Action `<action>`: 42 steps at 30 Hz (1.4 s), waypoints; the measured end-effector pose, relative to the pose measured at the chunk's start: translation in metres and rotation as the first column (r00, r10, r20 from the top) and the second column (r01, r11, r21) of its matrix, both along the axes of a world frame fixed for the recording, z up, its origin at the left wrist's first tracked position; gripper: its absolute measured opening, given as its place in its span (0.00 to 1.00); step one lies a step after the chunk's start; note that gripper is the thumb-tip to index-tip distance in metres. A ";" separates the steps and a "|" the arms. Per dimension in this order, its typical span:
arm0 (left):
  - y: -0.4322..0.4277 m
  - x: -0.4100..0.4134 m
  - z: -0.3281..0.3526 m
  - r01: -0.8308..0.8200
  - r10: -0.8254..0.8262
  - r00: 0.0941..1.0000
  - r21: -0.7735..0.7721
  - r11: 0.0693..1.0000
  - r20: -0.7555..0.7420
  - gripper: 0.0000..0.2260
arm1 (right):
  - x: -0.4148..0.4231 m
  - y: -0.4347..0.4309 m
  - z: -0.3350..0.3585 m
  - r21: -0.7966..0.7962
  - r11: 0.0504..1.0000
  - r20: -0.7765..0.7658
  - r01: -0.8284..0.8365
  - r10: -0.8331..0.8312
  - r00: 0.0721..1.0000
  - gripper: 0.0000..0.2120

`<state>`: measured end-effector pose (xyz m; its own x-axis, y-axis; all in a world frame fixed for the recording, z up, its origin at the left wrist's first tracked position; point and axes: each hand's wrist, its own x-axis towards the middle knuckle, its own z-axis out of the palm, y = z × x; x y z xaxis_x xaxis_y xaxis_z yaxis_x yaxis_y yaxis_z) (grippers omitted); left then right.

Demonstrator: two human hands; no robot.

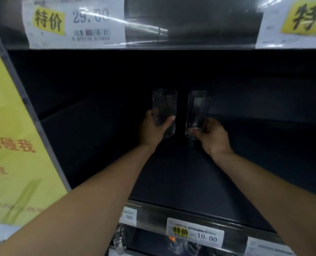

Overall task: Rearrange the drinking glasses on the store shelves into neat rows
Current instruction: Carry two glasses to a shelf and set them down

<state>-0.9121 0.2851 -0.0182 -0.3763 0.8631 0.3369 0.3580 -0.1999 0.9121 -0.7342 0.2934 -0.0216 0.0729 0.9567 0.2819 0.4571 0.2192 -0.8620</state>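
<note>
1. The left hand [154, 129] is curled around the lower half of a textured drinking glass [164, 111]. The thumb lies across the front and the other fingers wrap behind it. The glass is upright, deep inside the dark middle shelf [190, 174].

2. The right hand [211, 134] pinches the base of a smooth clear glass [197, 113] with thumb and fingertips. This glass is also upright and stands just beside the textured one, not touching it.

3. I cannot tell if the two bases already rest on the shelf floor or hang a little above it; it is too dark there.

4. Risk: the two glasses are close together. If the hands bring them nearer without care, the walls may knock and chip.

5. Risk: the right hand holds only low at the base, so the tall glass could tip when it is released on an uneven spot.

6. On the shelf below [153, 242], behind the price tag [195, 232], more glasses [119, 243] are faintly visible. The forearms reach over that edge, so a dropped glass could fall onto them.
</note>
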 end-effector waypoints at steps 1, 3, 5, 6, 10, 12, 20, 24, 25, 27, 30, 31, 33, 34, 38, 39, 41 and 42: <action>0.003 -0.001 0.000 -0.012 0.012 1.000 0.006 1.000 -0.007 0.29 | 0.000 0.004 -0.001 -0.010 1.000 0.014 0.002 -0.002 1.000 0.25; 0.010 -0.006 -0.002 -0.020 0.020 1.000 0.013 1.000 -0.017 0.32 | -0.001 0.010 -0.001 -0.012 1.000 0.039 0.005 -0.005 0.999 0.26; 0.017 -0.011 -0.004 -0.019 0.019 0.999 0.001 1.000 -0.037 0.35 | -0.003 0.018 -0.003 -0.003 1.000 0.080 0.009 -0.008 0.997 0.24; 0.019 -0.013 -0.005 -0.018 0.018 0.999 -0.004 1.000 -0.047 0.35 | -0.005 0.022 -0.003 0.006 1.000 0.097 0.007 -0.008 0.995 0.23; 0.029 -0.016 -0.006 -0.002 0.003 0.997 0.012 1.000 -0.072 0.30 | -0.008 0.037 -0.002 0.013 1.000 0.160 -0.018 0.016 0.987 0.21; 0.033 -0.016 -0.005 0.001 0.000 0.996 0.009 1.000 -0.092 0.26 | -0.010 0.041 -0.001 0.015 1.000 0.139 -0.022 0.019 0.990 0.19; 0.053 -0.004 -0.005 0.057 -0.054 0.984 0.011 0.998 -0.170 0.24 | -0.008 0.056 -0.002 -0.013 0.996 0.171 0.093 -0.090 0.981 0.21; 0.065 0.005 -0.004 0.094 -0.093 0.974 -0.009 0.996 -0.205 0.28 | -0.007 0.064 -0.004 -0.013 0.985 0.238 0.174 -0.166 0.957 0.20; 0.067 0.006 -0.004 0.095 -0.098 0.974 -0.021 0.995 -0.203 0.30 | -0.007 0.067 -0.004 -0.019 0.982 0.236 0.188 -0.178 0.955 0.20; 0.071 0.007 -0.003 0.087 -0.093 0.975 -0.042 0.995 -0.202 0.30 | -0.007 0.070 -0.004 -0.036 0.976 0.236 0.217 -0.202 0.950 0.20; 0.078 0.006 -0.004 0.057 -0.068 0.974 -0.056 0.997 -0.215 0.29 | -0.009 0.071 -0.001 -0.040 0.972 0.252 0.230 -0.213 0.944 0.21; 0.079 0.006 -0.004 0.049 -0.060 0.974 -0.057 0.997 -0.220 0.28 | -0.009 0.072 -0.001 -0.037 0.972 0.256 0.232 -0.215 0.942 0.21; 0.082 0.005 -0.003 0.044 -0.054 0.975 -0.054 0.998 -0.215 0.28 | -0.010 0.073 0.001 -0.034 0.969 0.259 0.244 -0.228 0.939 0.20; 0.084 0.005 -0.003 0.049 -0.059 0.976 -0.052 0.997 -0.207 0.29 | -0.011 0.075 0.001 -0.033 0.968 0.257 0.250 -0.233 0.938 0.20; 0.089 0.003 -0.005 0.075 -0.083 0.974 -0.049 0.996 -0.211 0.29 | -0.010 0.077 0.000 -0.029 0.969 0.223 0.245 -0.232 0.947 0.21; 0.090 0.004 -0.005 0.079 -0.087 0.969 -0.045 0.996 -0.231 0.29 | -0.010 0.077 0.000 -0.024 0.969 0.222 0.246 -0.235 0.946 0.21; 0.092 0.005 -0.005 0.078 -0.086 0.954 -0.038 0.996 -0.287 0.27 | -0.009 0.078 0.000 -0.007 0.964 0.237 0.266 -0.257 0.937 0.20; 0.094 0.006 -0.006 0.073 -0.081 0.946 -0.037 0.997 -0.315 0.27 | -0.008 0.079 0.000 0.000 0.961 0.246 0.275 -0.267 0.932 0.19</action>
